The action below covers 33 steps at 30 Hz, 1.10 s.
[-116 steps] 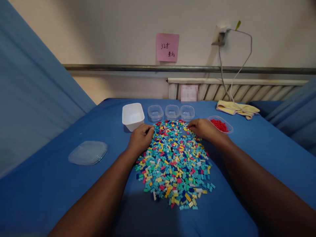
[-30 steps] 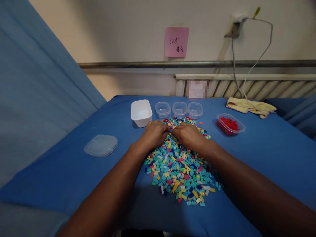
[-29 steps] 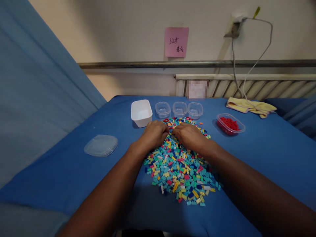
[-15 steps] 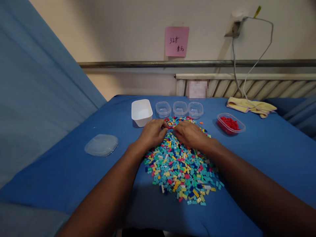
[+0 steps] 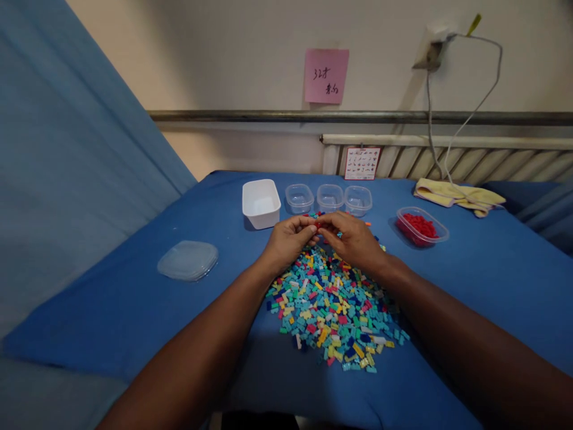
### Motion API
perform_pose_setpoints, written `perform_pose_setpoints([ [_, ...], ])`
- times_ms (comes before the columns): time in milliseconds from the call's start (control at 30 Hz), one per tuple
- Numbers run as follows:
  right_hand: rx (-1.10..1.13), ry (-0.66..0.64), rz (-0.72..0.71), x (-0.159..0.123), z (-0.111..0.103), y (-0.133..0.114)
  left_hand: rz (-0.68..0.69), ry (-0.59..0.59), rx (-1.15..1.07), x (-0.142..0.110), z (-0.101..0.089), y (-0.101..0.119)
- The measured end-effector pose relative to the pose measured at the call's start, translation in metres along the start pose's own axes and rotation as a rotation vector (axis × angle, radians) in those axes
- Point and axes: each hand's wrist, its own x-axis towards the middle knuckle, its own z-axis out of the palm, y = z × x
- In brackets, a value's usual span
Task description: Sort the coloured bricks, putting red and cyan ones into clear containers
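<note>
Just above the far part of a wide pile of small toy building bricks (image 5: 331, 304), my two hands meet fingertip to fingertip. A red brick (image 5: 318, 226) shows between them. My left hand (image 5: 290, 240) pinches it with thumb and forefinger. From the other side my right hand (image 5: 351, 239) also has its thumb and fingers closed on it. The pile mixes turquoise, yellow, pink, dark blue, green and white bricks; its far part is partly hidden behind my hands. To the right stands a clear tub (image 5: 443, 233) holding red bricks.
A white tub (image 5: 261, 226) and three small clear tubs (image 5: 299, 206) line the back of the blue-covered table (image 5: 134, 310). Stacked clear lids (image 5: 188, 260) lie at left, a yellow cloth (image 5: 459, 196) at back right. Behind are a radiator (image 5: 412, 158) and a dangling cable (image 5: 487, 89).
Half a second ago my hands were apart, low over the bricks; now they are lifted and joined at a red brick. Earlier my right hand was farther right, near the tub of red bricks.
</note>
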Motion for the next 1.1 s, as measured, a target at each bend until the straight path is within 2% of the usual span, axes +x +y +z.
perform_pose_setpoints([
  [167, -0.091, -0.070, -0.041, -0.001, -0.002, 0.002, -0.013, 0.028, 0.009, -0.001, 0.000, -0.004],
  [333, -0.136, -0.057, 0.015, -0.003, -0.003, 0.001, -0.033, -0.028, 0.066, -0.003, 0.001, -0.001],
  [533, -0.120, -0.075, 0.089, -0.004, -0.005, -0.003, -0.026, -0.011, 0.178, -0.003, -0.002, 0.001],
  [700, -0.104, -0.088, 0.106, 0.002, -0.005, -0.013, 0.008, -0.004, 0.271, -0.001, -0.005, 0.004],
  [800, -0.079, -0.105, 0.127, 0.009, -0.013, -0.018, 0.061, -0.026, 0.337, -0.004, -0.003, 0.005],
  [867, -0.075, -0.112, 0.163, 0.013, -0.028, -0.015, 0.134, -0.027, 0.441, -0.006, -0.004, 0.007],
  [967, -0.168, -0.099, 0.265, 0.015, -0.072, 0.002, 0.267, 0.045, 0.654, -0.006, -0.013, 0.009],
  [1100, -0.586, 0.006, 0.465, 0.006, -0.145, 0.045, 0.316, 0.192, 0.811, 0.006, -0.040, 0.004],
])
